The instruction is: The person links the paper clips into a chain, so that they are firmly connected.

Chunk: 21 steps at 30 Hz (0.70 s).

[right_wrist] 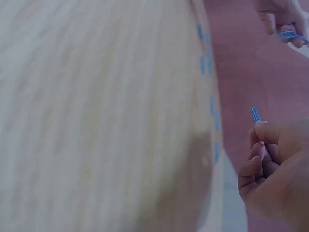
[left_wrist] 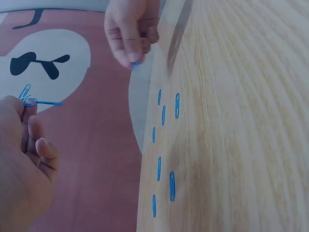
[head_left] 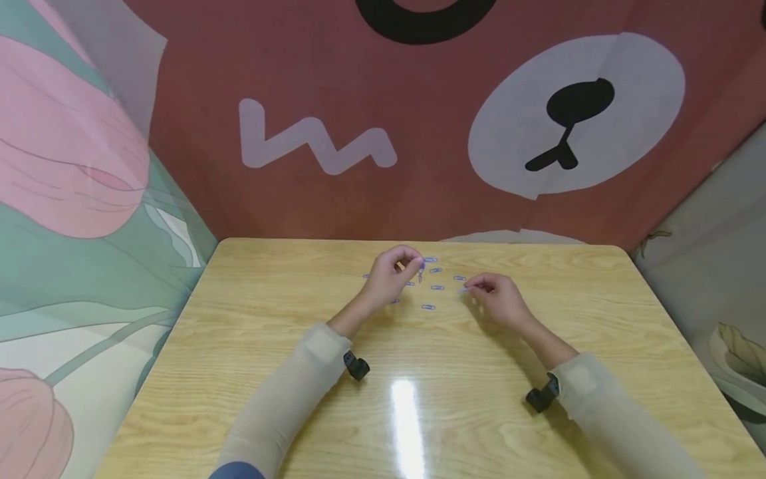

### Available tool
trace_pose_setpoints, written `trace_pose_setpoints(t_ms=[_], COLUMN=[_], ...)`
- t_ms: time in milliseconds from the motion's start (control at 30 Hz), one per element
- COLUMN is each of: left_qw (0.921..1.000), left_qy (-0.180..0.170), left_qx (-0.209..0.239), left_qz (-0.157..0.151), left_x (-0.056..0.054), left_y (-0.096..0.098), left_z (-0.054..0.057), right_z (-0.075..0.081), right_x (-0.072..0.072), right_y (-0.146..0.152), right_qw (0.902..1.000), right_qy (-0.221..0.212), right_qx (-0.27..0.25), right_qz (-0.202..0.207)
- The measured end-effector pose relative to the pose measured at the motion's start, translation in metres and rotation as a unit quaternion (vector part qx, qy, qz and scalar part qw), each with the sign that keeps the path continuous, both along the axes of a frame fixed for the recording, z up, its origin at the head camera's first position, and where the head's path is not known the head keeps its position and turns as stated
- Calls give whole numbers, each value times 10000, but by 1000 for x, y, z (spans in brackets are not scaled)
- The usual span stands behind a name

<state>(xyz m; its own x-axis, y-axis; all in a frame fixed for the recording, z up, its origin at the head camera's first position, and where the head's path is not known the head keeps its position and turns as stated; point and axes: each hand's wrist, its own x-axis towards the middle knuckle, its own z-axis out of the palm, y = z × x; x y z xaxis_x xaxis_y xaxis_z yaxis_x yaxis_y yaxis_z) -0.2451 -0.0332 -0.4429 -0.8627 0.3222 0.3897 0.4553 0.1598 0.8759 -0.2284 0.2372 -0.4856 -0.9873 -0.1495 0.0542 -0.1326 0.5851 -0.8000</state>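
Raised over the far half of the table, my left hand (head_left: 385, 274) pinches a small bunch of blue paper clips (left_wrist: 30, 102) between thumb and forefinger. One clip sticks out sideways from the bunch and another points up in the left wrist view. To the right, my right hand (head_left: 501, 301) grips a single blue paper clip (right_wrist: 255, 114) at one end, its looped end poking out past the thumb. A gap separates the two hands. Several loose paper clips (head_left: 428, 307) lie scattered on the wood below and between them.
The light wooden table (head_left: 287, 412) ends at a reddish-brown cloth (head_left: 311, 206) with a printed bear face behind it. A flower-patterned cloth (head_left: 72, 146) hangs on the left. Black wrist cameras (head_left: 357, 367) are strapped to both sleeves.
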Motion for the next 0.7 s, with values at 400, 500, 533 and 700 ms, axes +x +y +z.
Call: trace_pose_setpoints(t_ms=[400, 500, 533, 700], left_qw=[9999, 9999, 9998, 9998], left_qy=[137, 135, 132, 159], left_qx=[-8, -4, -4, -37], left_qz=[-75, -107, -115, -140], left_x=[-1, -1, 0, 0], left_y=[0, 1, 1, 3], left_z=[1, 2, 2, 5], right_z=[49, 58, 60, 68], right_x=[5, 6, 6, 6], right_y=[-12, -16, -17, -24], right_qw=[9955, 9947, 9945, 9926], right_qy=[566, 622, 623, 629], right_qx=[-702, -743, -773, -984], right_qz=[283, 328, 341, 320])
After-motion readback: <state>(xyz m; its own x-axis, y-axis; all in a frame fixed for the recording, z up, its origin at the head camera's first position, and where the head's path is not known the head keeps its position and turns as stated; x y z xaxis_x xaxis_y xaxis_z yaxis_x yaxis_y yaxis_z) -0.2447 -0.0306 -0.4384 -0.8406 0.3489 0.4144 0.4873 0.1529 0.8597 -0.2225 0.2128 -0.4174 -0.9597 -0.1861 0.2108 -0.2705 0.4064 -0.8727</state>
